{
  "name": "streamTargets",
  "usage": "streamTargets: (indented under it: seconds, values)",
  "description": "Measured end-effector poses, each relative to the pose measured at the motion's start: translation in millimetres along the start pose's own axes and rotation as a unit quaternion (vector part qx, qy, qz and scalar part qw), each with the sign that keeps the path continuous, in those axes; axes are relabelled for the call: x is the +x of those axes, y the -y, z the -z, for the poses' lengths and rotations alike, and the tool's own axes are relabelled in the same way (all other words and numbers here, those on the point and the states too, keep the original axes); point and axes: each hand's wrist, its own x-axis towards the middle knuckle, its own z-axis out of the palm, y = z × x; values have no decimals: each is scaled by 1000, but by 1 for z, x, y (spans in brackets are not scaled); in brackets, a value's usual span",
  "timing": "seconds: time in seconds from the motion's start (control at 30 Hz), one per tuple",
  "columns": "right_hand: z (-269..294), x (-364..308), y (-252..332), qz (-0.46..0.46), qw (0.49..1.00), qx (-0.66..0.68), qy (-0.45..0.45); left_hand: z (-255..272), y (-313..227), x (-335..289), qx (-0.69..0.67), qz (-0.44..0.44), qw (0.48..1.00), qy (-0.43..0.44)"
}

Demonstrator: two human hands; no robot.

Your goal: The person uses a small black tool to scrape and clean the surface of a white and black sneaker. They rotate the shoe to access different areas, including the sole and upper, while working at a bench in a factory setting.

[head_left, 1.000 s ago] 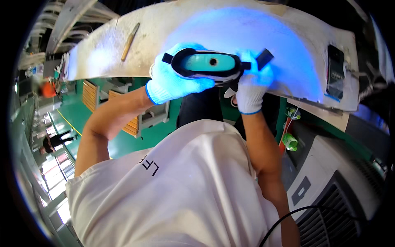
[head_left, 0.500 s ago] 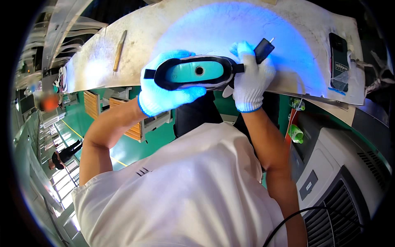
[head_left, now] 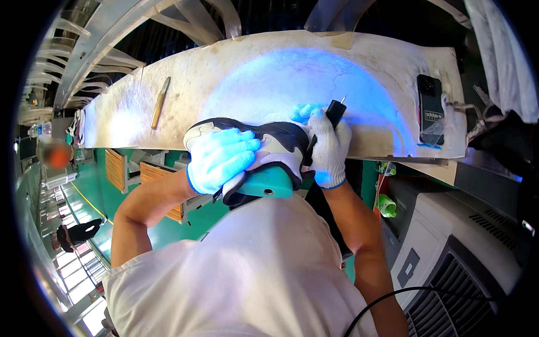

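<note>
White knit gloves, tinted blue by a pool of light, handle a shoe (head_left: 278, 143) at the near edge of a workbench (head_left: 191, 84). Pale lettering marks the lower back of a dark phone (head_left: 429, 101) lying toward the bench's right end, partly under crumpled clear plastic; a small light label on a grey machine (head_left: 426, 236) at lower right is too small to read. The shoe, in smooth whitish and lilac panels edged in black, lies between the two hands, its opening turned toward the wearer to show a glossy teal form (head_left: 261, 182) with a round hole. The left hand (head_left: 222, 158) spreads across the side of the upper, its fingers pressed together and grasping the shoe. The right hand (head_left: 330, 147), at the shoe's other end, clasps a black-handled tool (head_left: 336, 113) with a thin metal tip pointing up and away; whether its fingers also grip the shoe cannot be told. A slim wooden-handled knife (head_left: 160, 105) rests on the stained, off-white bench surface to the left, well apart from the shoe.
</note>
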Motion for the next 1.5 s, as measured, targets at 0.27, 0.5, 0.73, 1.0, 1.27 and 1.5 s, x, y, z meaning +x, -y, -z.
streamTargets:
  seconds: [0.27, 0.5, 0.73, 1.0, 1.27, 1.5]
  values:
    - [-15, 32, 37, -39, 930, -287, 228, -12, 0, -1, 0, 32, 999, -31]
    - [-13, 22, 12, -162, 982, 55, 79, -4, -1, -1, -8, 23, 1000, 1]
    - [-37, 61, 61, -156, 838, -364, 375, -14, 7, 5, -1, 21, 999, -37]
    - [1, 26, 2, -131, 977, 79, 151, -5, 32, 15, -47, -93, 995, 1]
    - [-15, 11, 26, -140, 968, -123, 171, -29, 24, 3, -42, -93, 989, -111]
    - [-13, 40, 17, -224, 933, -18, 280, -4, 26, 28, -75, -78, 994, 21]
